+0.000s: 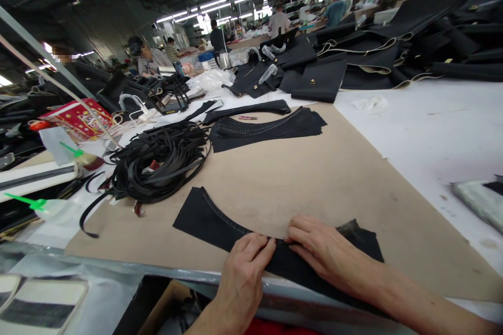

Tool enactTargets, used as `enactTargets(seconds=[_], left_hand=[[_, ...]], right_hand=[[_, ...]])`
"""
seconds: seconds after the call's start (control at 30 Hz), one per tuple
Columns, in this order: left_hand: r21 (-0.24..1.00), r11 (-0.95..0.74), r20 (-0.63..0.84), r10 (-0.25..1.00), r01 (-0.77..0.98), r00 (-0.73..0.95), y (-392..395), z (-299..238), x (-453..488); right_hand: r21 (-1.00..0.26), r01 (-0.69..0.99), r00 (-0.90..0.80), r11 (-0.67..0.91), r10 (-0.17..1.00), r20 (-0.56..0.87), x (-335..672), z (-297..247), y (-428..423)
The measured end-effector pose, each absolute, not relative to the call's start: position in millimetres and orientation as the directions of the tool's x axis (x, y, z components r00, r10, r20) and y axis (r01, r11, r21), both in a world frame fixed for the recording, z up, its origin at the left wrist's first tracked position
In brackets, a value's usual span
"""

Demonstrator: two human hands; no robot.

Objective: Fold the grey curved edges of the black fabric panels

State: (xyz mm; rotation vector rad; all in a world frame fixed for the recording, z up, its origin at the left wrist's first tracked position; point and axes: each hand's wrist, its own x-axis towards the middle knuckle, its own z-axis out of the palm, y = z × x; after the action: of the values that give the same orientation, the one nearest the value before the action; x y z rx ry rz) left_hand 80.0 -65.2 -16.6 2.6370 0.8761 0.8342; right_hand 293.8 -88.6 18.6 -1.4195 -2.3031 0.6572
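A black curved fabric or leather panel (212, 220) lies across the front of the brown paper sheet (314, 172), its concave edge facing away from me. Along that edge runs a narrow folded strip with a stitched look. My left hand (245, 267) pinches the edge near the middle, thumb and fingers pressed together. Just to its right, my right hand (318, 246) presses the same edge with bent fingers. Part of the panel hangs past the table's front edge. Its right end shows beyond my right wrist.
Stacked black curved panels (267, 128) lie farther back. A coil of black straps (157, 162) sits at left, near bottles with green nozzles (37, 203). Black bag pieces (318, 76) are heaped at the back. A red patterned bag (80, 118) stands at left. Several people work in the distance.
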Motion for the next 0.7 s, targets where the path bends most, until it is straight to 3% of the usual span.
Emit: enactTargets(seconds=[0.23, 0.43, 0.6, 0.7], left_hand=[[0.429, -0.708, 0.319, 0.700, 0.562, 0.639, -66, -4, 90], [0.430, -0.716, 0.281, 0.685, 0.550, 0.672, -72, -10, 105], [0.311, -0.811, 0.429, 0.586, 0.496, 0.688, -81, -20, 99], [0.256, -0.856, 0.444, 0.517, 0.450, 0.732, -81, -16, 88]], right_hand=[[-0.531, 0.740, -0.452, 0.414, 0.890, 0.065, 299, 16, -92], [-0.504, 0.741, -0.464, 0.443, 0.881, 0.093, 298, 16, -91], [-0.508, 0.734, -0.463, 0.451, 0.879, 0.112, 300, 5, -94], [-0.525, 0.735, -0.443, 0.429, 0.890, 0.107, 302, -2, -95]])
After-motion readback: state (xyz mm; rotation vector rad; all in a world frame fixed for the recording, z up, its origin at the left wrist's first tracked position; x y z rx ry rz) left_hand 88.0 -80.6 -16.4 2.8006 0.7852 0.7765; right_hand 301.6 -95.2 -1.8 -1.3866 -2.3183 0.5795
